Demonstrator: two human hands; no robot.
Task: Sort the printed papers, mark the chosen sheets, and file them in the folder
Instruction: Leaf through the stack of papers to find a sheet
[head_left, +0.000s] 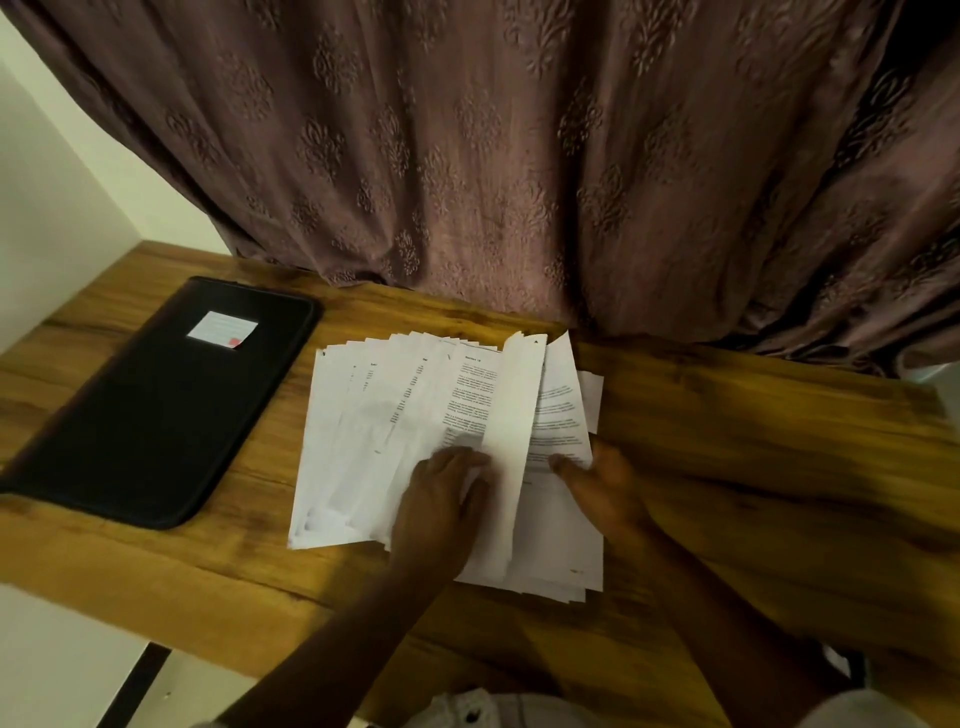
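Observation:
Several printed papers (374, 441) lie fanned out on the wooden table (753, 467), overlapping from left to right. One sheet (514, 441) stands lifted on edge in the middle of the fan, between my hands. My left hand (441, 509) lies on the fanned sheets just left of that raised sheet, its fingertips at the sheet's edge. My right hand (602, 488) rests on the papers at the right, its fingers hooked over the edge of a printed page. A black folder (156, 415) with a white label lies closed to the left of the papers.
A brown patterned curtain (519, 156) hangs along the table's far edge, just behind the papers. A white wall (52, 208) borders the table on the left. Bare wood stretches to the right of the papers.

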